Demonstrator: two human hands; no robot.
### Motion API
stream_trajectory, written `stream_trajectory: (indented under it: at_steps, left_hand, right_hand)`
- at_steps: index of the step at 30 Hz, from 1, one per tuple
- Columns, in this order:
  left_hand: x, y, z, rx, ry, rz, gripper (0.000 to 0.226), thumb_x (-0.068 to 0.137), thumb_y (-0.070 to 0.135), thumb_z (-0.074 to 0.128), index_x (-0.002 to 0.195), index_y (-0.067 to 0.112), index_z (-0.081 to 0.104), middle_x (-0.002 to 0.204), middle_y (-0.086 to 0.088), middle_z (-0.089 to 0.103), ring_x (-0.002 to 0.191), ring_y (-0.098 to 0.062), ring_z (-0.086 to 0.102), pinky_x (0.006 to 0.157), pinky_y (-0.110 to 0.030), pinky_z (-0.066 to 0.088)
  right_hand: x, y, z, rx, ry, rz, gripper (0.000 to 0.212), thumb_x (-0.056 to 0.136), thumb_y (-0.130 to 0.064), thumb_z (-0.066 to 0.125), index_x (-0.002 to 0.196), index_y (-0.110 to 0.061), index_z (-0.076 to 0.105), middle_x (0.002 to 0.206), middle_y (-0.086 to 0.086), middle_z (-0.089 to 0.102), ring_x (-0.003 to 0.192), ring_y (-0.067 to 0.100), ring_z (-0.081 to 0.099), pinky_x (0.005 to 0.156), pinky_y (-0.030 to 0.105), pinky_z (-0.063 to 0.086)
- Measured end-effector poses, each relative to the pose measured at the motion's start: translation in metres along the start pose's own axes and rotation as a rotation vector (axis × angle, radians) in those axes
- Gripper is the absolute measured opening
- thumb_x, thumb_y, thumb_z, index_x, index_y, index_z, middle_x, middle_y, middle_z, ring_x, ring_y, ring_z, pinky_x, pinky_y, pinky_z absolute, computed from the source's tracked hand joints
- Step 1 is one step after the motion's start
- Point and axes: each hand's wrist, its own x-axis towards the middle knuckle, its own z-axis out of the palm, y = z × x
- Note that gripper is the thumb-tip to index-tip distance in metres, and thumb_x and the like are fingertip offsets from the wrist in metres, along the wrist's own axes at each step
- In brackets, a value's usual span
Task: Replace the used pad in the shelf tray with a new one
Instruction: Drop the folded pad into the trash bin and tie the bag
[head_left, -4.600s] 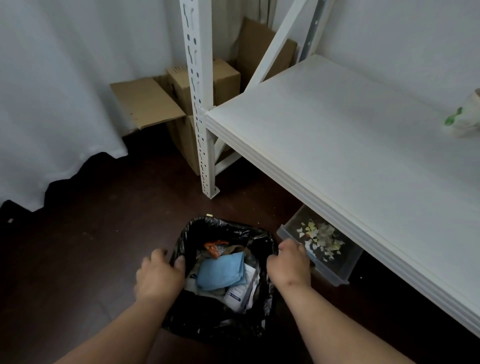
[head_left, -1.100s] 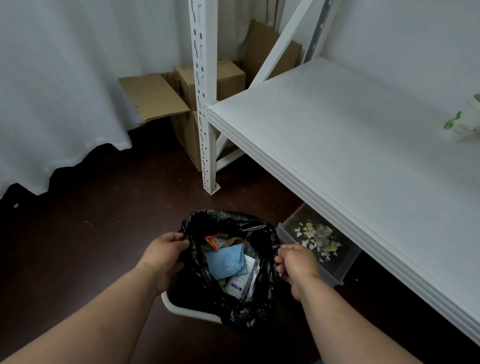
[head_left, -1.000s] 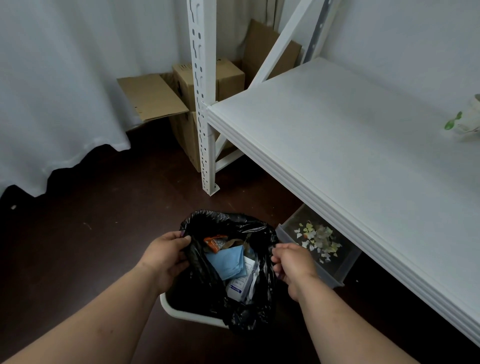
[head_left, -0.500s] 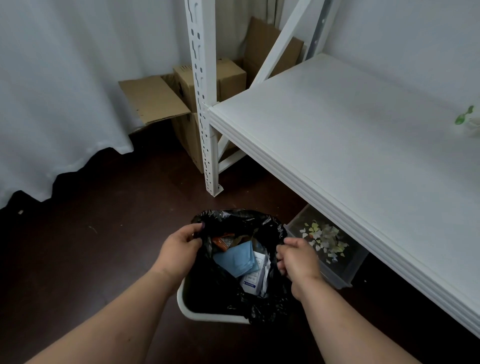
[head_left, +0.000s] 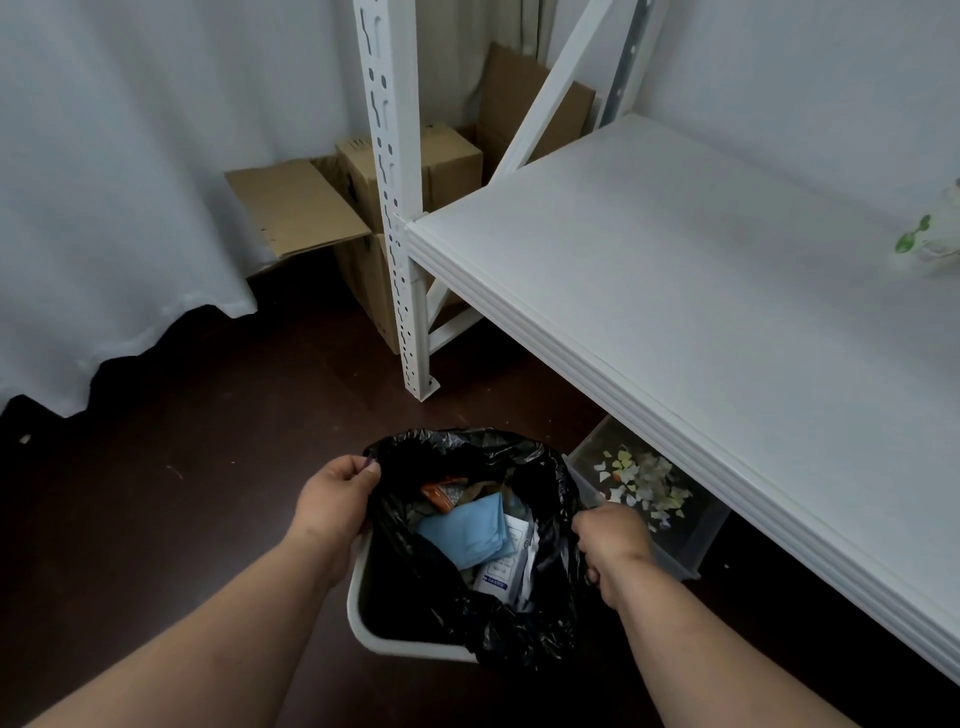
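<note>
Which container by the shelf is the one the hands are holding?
The black-lined bin: both hands grip its bag rim. The clear tray under the shelf is untouched.

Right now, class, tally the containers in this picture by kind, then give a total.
Bin bag: 1
Bin: 1
Clear tray: 1
Cardboard boxes: 1 plainly; more card behind, count unclear
Total: 4

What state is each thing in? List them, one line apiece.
Left hand: grips the bin bag's left edge.
Right hand: grips the bag's right edge.
Bin bag: mouth open, pulled partly out of the bin.
Bin: upright on the floor, rim bared on the near left.
Blue pad: folded, lying in the bag.
Clear box: under the shelf, scraps inside.
Cardboard box: flap open.
</note>
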Motion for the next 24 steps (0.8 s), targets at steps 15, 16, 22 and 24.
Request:
stream_trajectory:
  at_steps: [15,16,22,24]
  left_hand:
    - [-0.020,0.017,0.048,0.491,-0.412,0.246,0.033,0.088,-0.003,0.051,0.089,0.027,0.064,0.081,-0.004,0.064,0.068,-0.014,0.055,0.061,-0.023,0.045]
    - [-0.021,0.015,0.048,0.471,-0.416,0.244,0.031,0.089,-0.001,0.052,0.085,0.028,0.065,0.077,-0.002,0.062,0.066,-0.014,0.052,0.059,-0.023,0.043]
    - [-0.031,0.022,0.032,0.385,-0.181,0.338,0.018,0.093,0.016,0.059,0.076,0.023,0.064,0.057,0.011,0.064,0.051,0.000,0.051,0.059,-0.024,0.042]
    - [-0.040,0.029,0.027,0.510,-0.083,0.430,0.020,0.093,0.020,0.058,0.075,0.027,0.061,0.051,0.022,0.060,0.049,0.003,0.052,0.053,-0.022,0.037]
  right_hand:
    - [-0.041,-0.034,0.009,0.518,-0.035,-0.120,0.014,0.090,0.001,0.053,0.097,-0.009,0.060,0.062,0.007,0.053,0.044,0.013,0.040,0.039,0.023,0.032]
    - [-0.044,-0.034,0.008,0.524,-0.014,-0.132,0.014,0.089,0.001,0.054,0.096,-0.010,0.060,0.064,0.008,0.054,0.046,0.013,0.040,0.040,0.023,0.033]
    - [-0.061,-0.030,-0.001,0.585,0.085,-0.225,0.016,0.087,0.001,0.053,0.096,-0.010,0.061,0.076,0.008,0.059,0.059,0.015,0.050,0.051,0.025,0.041]
    - [-0.069,-0.029,-0.004,0.588,0.071,-0.243,0.016,0.089,0.000,0.052,0.096,-0.011,0.060,0.079,0.009,0.060,0.062,0.015,0.052,0.052,0.024,0.044]
